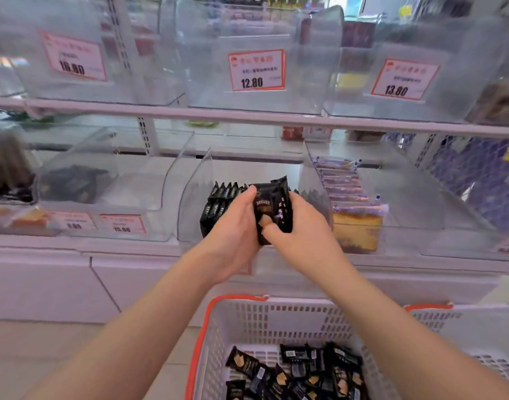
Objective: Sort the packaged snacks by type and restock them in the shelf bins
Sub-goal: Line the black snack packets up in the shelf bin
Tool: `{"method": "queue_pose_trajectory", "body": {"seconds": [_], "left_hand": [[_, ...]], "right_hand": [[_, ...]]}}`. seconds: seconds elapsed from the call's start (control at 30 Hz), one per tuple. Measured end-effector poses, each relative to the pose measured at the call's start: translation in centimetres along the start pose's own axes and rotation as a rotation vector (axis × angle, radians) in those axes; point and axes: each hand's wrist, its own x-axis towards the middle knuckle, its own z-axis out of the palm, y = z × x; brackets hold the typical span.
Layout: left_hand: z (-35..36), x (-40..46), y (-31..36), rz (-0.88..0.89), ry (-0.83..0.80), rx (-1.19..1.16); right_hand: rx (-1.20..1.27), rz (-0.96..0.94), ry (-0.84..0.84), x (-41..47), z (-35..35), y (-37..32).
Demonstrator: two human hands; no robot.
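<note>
Both hands meet at the mouth of a clear shelf bin (195, 180) on the lower shelf. Left hand (233, 229) is curled round the left side of a small stack of black snack packets (272, 209), thumb up along its front. Right hand (302, 223) grips the same stack from the right, thumb pressed across the lower front of the wrapper. The stack stands upright, held just above the bin's front lip.

Inside the bin, a row of matching black packets (221, 197) stands on edge, packed to the left of the held stack. More black packets (302, 373) lie loose and jumbled in a white basket (276, 316) with an orange rim, which sits on the floor below the forearms. A second white basket (478, 330) sits just beside it to the right.

The neighbouring bin (420, 215) to the right holds a row of clear-wrapped yellow cake slices (354, 226) with purple print. A bin (109, 168) to the left holds dark packets; detail is blurred.

On the upper shelf stand clear bins bearing red-bordered price tags: 16.80 (73, 56), 12.80 (256, 70) and 13.80 (403, 79). Their contents cannot be made out.
</note>
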Motion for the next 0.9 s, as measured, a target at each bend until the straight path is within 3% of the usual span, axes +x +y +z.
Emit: {"method": "queue_pose_trajectory", "body": {"seconds": [0.1,0.17,0.23,0.37,0.53,0.77,0.9], "left_hand": [[-2.2,2.6,0.7,-0.105,0.088,0.160],[-4.1,4.7,0.9,-0.191,0.191,0.651],[-6.4,6.4,0.4,-0.156,0.230,1.249],[-8.5,8.5,-0.8,-0.170,-0.050,1.783],[-8.2,10.5,-0.8,-0.209,-0.167,2.015],[-8.1,11.5,-1.0,-0.225,-0.174,2.036],[-7.9,11.9,-1.7,-0.206,-0.151,2.087]], "right_hand": [[-0.086,0.150,-0.026,3.2,0.4,1.1],[-0.237,0.243,-0.083,5.0,0.7,2.4],[-0.419,0.317,-0.178,6.2,1.4,3.8],[-0.592,0.404,-0.352,7.9,3.3,5.9],[-0.612,0.420,-0.472,10.0,5.5,7.3],[-0.476,0.340,-0.563,10.9,5.0,7.7],[-0.527,0.271,-0.731,10.7,4.4,7.4]]}}
